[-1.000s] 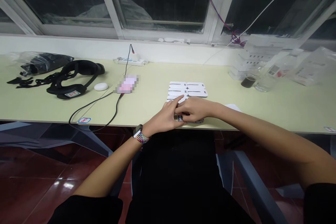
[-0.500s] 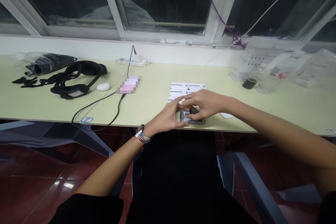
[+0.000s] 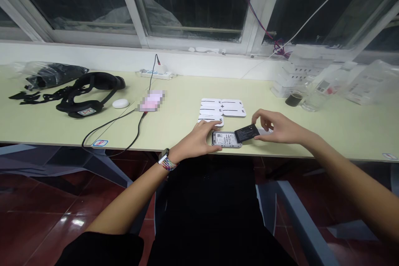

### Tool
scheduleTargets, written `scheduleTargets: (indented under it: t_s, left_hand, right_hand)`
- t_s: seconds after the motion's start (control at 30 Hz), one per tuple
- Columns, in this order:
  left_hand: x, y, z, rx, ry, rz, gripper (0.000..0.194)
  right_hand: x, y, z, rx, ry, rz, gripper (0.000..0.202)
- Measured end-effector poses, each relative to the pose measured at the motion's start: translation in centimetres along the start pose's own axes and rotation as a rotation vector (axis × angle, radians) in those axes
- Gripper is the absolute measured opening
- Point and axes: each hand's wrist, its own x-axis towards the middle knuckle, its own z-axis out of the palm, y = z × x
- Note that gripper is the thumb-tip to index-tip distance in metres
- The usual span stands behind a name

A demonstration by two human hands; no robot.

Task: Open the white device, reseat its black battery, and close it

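In the head view, my left hand (image 3: 201, 139) holds a small opened electronic device (image 3: 226, 139) flat near the table's front edge. Its thumb is at the near side and its fingers at the far side. The device is a pale shell with a white printed label inside its bay. My right hand (image 3: 279, 128) pinches a flat black battery (image 3: 247, 133) by its right end, thumb below and fingers above. The battery is tilted, and its left end overlaps the device's right end. Behind my right fingers a white piece (image 3: 264, 131) shows in part. Several white rounded panels (image 3: 233, 108) lie just beyond.
A black headset (image 3: 90, 95), a white oval object (image 3: 120, 103) and a phone (image 3: 152, 100) with a cable (image 3: 102, 117) lie to the left. A power strip (image 3: 157, 74) is at the wall. At right stand a dark-filled cup (image 3: 294, 99), a clear bottle (image 3: 314, 95) and white baskets (image 3: 299, 70).
My right hand has moved right, drawing the battery out of the device's bay and uncovering the label. My left hand stays at the device's left end.
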Motion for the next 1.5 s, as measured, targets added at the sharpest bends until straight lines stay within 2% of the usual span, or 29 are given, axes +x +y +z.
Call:
scheduleTargets:
  t_s: [0.17, 0.27, 0.4, 0.7, 1.5]
  left_hand:
    - [-0.1, 0.0, 0.0, 0.009, -0.006, 0.028, 0.078]
    - [-0.1, 0.1, 0.0, 0.009, 0.004, 0.031, 0.077]
    - [-0.1, 0.1, -0.1, 0.003, -0.007, 0.022, 0.076]
    - [-0.1, 0.0, 0.1, 0.019, 0.001, 0.059, 0.079]
    - [-0.1, -0.3, 0.3, 0.0, 0.027, 0.089, 0.078]
  right_hand:
    - [-2.4, 2.7, 3.0, 0.131, 0.179, 0.04, 0.044]
    - [-2.8, 2.8, 4.1, 0.158, 0.238, 0.037, 0.042]
    - [-2.8, 2.6, 4.7, 0.171, 0.251, 0.04, 0.04]
    - [-2.8, 2.7, 5.4, 0.196, 0.295, 0.041, 0.041]
    - [-2.9, 2.7, 5.3, 0.177, 0.282, 0.04, 0.041]
